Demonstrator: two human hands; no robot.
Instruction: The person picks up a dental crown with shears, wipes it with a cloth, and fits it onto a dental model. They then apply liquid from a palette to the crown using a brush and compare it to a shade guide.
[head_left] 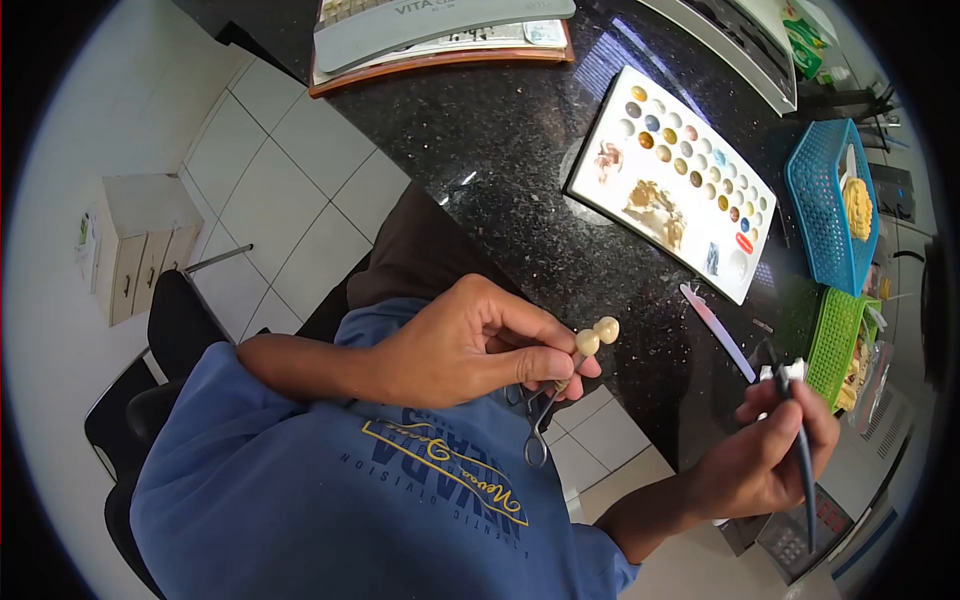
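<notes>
My left grip [455, 348] pinches forceps [539, 429], apparently keeping dental crowns [588, 343] exposed; my right grip [762, 452] pinches a brush [806, 478].

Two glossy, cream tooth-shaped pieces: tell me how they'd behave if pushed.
The two glossy, cream tooth-shaped pieces would probably feel slippery, given their shiny highlights. Their rounded outlines suggest they might roll or rock. Small beside the left hand, they're likely light.
</notes>
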